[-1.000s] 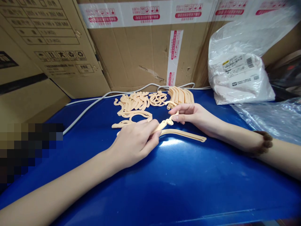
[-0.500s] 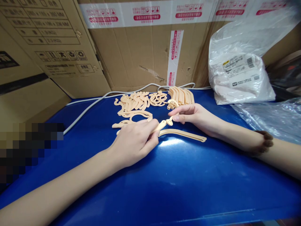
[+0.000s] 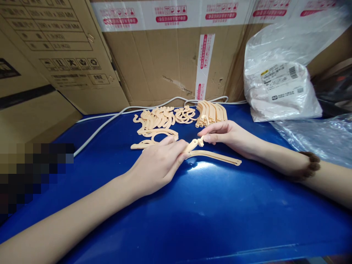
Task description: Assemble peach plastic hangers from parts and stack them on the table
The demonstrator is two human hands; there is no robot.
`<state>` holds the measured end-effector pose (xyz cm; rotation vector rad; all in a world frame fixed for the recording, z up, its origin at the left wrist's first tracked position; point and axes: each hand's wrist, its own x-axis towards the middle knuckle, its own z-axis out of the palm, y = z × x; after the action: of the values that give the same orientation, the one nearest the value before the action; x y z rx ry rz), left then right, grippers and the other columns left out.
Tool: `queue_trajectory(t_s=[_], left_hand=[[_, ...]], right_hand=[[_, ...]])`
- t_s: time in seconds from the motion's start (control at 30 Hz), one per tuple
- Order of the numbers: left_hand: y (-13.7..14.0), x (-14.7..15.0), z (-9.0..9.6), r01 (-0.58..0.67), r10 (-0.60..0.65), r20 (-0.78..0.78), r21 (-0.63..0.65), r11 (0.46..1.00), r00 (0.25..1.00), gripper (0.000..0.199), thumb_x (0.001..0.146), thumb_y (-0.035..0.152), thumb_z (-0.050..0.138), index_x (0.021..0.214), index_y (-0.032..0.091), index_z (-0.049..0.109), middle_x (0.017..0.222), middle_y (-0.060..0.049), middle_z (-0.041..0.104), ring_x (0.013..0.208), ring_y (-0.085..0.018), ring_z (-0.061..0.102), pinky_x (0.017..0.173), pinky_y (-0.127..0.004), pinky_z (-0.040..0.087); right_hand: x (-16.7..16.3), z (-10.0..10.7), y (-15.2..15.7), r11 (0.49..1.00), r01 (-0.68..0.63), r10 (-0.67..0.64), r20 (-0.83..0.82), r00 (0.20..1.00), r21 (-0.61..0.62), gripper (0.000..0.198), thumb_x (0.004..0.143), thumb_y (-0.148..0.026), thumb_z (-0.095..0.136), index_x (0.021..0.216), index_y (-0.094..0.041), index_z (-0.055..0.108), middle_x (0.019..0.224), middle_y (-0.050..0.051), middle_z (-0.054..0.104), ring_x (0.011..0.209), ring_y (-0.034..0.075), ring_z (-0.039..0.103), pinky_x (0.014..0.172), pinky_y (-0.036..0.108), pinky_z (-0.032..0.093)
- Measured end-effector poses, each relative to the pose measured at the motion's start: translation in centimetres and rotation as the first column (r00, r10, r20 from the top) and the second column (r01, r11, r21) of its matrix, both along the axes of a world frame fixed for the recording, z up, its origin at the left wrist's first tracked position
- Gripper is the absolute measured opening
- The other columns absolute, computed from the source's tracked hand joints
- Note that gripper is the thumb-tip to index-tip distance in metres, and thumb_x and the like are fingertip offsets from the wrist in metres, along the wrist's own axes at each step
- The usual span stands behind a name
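Observation:
My left hand (image 3: 161, 163) is closed around a cream plastic hanger arm (image 3: 191, 145), whose rounded, holed end sticks out past my fingertips. Pinched between the thumb and fingers of my right hand (image 3: 231, 137) is a small cream hanger hook (image 3: 201, 142). Its base is right beside the holed end; whether the two touch I cannot tell. Another hanger arm (image 3: 217, 157), long and curved, lies on the table just below, its left end hidden by my left hand. Behind that hand lie larger hanger pieces (image 3: 166, 131), partly covered.
Farther back are a heap of wavy cream pieces (image 3: 156, 118), a cluster of ring-like pieces (image 3: 185, 115) and a stack of curved arms (image 3: 213, 111). A white cable (image 3: 101, 128) runs behind them. Cardboard boxes (image 3: 165, 62) stand at the back; a white plastic bag (image 3: 283, 91) sits right.
The hook has turned in my right hand, so its base now shows more from the side. My left hand has shifted slightly, bringing the hanger arm's end a little right and up.

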<state>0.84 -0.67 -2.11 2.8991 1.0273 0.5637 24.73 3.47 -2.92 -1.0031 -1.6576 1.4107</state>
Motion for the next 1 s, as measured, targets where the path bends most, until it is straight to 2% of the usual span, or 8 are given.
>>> queue_trajectory(t_s=[0.13, 0.33, 0.5, 0.63, 1.0], left_hand=[[0.08, -0.06, -0.13, 0.003, -0.003, 0.010, -0.013, 1.000, 1.000, 0.025, 0.102, 0.025, 0.030, 0.088, 0.018, 0.049, 0.082, -0.002, 0.053, 0.079, -0.018, 0.050, 0.066, -0.028, 0.037], [0.22, -0.13, -0.21, 0.012, -0.012, 0.008, -0.001, 1.000, 1.000, 0.024, 0.102, 0.024, 0.032, 0.098, 0.016, 0.054, 0.087, -0.004, 0.057, 0.084, -0.019, 0.051, 0.069, -0.030, 0.039], [0.23, -0.14, -0.23, 0.013, -0.014, 0.018, 0.052, 0.999, 1.000, 0.027, 0.103, 0.025, 0.030, 0.098, 0.016, 0.056, 0.086, -0.004, 0.058, 0.083, -0.018, 0.051, 0.069, -0.029, 0.040], [0.22, -0.14, -0.33, 0.021, -0.024, 0.020, 0.106, 0.994, 1.000, 0.025, 0.102, 0.024, 0.033, 0.099, 0.015, 0.057, 0.087, -0.004, 0.060, 0.083, -0.018, 0.051, 0.070, -0.029, 0.041], [0.28, -0.14, -0.44, 0.012, 0.000, -0.053, 0.226, 0.974, 0.999, 0.033, 0.104, 0.024, 0.028, 0.101, 0.015, 0.059, 0.091, -0.006, 0.065, 0.085, -0.018, 0.053, 0.074, -0.030, 0.044]], right_hand=[[-0.01, 0.03, -0.08, 1.000, -0.012, 0.012, -0.012, 1.000, -0.016, 0.020, 0.067, -0.036, 0.082, 0.085, -0.027, 0.079, 0.082, 0.000, 0.074, 0.076, 0.014, 0.063, 0.079, 0.032, 0.046], [0.04, 0.12, 0.00, 1.000, -0.016, 0.016, 0.020, 1.000, -0.024, 0.021, 0.067, -0.037, 0.083, 0.085, -0.027, 0.079, 0.080, -0.001, 0.075, 0.075, 0.013, 0.062, 0.077, 0.030, 0.045], [0.15, 0.10, 0.14, 1.000, -0.018, 0.019, 0.060, 0.998, -0.010, 0.027, 0.067, -0.040, 0.081, 0.089, -0.025, 0.079, 0.084, 0.002, 0.075, 0.078, 0.016, 0.062, 0.076, 0.031, 0.045], [0.17, 0.14, 0.14, 1.000, -0.026, 0.027, 0.063, 0.998, -0.015, 0.022, 0.068, -0.039, 0.081, 0.087, -0.027, 0.079, 0.084, 0.000, 0.075, 0.076, 0.014, 0.062, 0.076, 0.030, 0.045], [0.05, 0.44, 0.11, 0.999, -0.038, 0.040, 0.080, 0.996, -0.023, 0.022, 0.067, -0.039, 0.081, 0.085, -0.026, 0.079, 0.082, 0.001, 0.075, 0.075, 0.015, 0.062, 0.076, 0.031, 0.045]])
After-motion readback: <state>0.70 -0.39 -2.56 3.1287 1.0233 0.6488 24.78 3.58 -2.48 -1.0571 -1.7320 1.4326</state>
